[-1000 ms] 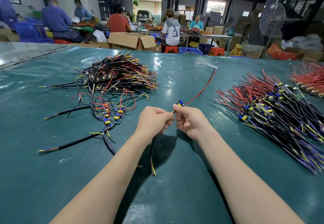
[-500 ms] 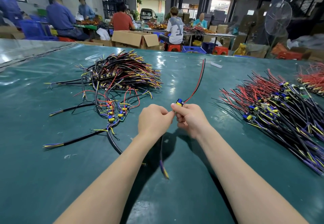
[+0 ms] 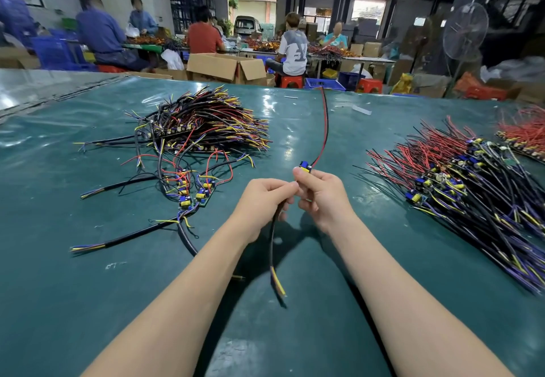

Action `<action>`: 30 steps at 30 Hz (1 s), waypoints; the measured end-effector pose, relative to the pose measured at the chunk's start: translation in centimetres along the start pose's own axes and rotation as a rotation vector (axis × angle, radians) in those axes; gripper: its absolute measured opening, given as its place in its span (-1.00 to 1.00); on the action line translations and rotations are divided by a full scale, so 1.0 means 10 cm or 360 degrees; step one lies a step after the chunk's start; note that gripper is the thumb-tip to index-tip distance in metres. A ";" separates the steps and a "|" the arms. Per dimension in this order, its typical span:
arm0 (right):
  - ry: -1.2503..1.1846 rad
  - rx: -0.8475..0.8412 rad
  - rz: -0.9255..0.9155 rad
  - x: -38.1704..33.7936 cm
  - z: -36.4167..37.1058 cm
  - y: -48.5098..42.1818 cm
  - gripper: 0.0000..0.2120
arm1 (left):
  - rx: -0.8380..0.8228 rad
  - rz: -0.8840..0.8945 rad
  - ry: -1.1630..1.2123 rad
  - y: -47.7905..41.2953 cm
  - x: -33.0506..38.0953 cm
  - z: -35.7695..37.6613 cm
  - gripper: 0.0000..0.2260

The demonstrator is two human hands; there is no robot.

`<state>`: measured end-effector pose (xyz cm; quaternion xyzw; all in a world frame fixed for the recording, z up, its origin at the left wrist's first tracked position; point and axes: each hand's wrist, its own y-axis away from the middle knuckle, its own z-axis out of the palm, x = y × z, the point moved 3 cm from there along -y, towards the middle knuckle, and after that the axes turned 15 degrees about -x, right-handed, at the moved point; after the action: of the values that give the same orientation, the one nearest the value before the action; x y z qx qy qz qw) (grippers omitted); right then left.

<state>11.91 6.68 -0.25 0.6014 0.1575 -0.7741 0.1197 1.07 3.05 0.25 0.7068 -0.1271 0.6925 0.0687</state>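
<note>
Head view: board (image 3: 305, 167) largely behind right hand (image 3: 323, 199)

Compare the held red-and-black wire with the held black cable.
The red-and-black wire arches up from the board in the right hand; the black cable hangs down below the left hand. The cable ends in yellow and purple strands; the wire stays paired. Both are held.

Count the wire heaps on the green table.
3. Left heap, a few loose pieces trailing from it; right heap; mostly red heap at the far right edge, cut off by the frame, so more may lie beyond.
</note>
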 end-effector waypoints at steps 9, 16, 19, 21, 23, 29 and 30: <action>-0.0199 0.0102 0.0040 0.04 -0.01 -0.03 -0.74 | 0.0012 -0.0178 0.0239 0.02 -0.01 0.05 -0.75; -0.0318 -0.0081 0.0125 0.05 0.04 0.01 -0.77 | 0.0076 -0.0132 0.0217 0.02 0.02 0.05 -0.77; -0.0253 -0.0063 0.0062 0.02 0.05 0.02 -0.79 | 0.0086 -0.0163 0.0187 0.03 0.01 0.05 -0.77; -0.0105 0.0009 0.0047 0.02 0.05 0.04 -0.78 | 0.0128 -0.0203 0.0119 0.03 0.00 0.04 -0.79; 0.0167 0.0110 -0.0012 -0.01 0.06 0.04 -0.78 | 0.0243 -0.0195 0.0029 0.02 -0.01 0.02 -0.83; 0.0232 0.0239 -0.0111 -0.08 0.04 0.03 -0.74 | 0.0104 -0.0281 0.0137 0.03 0.03 0.03 -0.80; 0.0165 0.0227 -0.0089 -0.08 0.03 0.03 -0.73 | 0.0017 -0.0331 0.0261 0.03 0.03 0.04 -0.79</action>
<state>11.90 6.30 0.52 0.6431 0.1248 -0.7541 0.0465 1.39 2.62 0.52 0.6576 -0.0434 0.7377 0.1466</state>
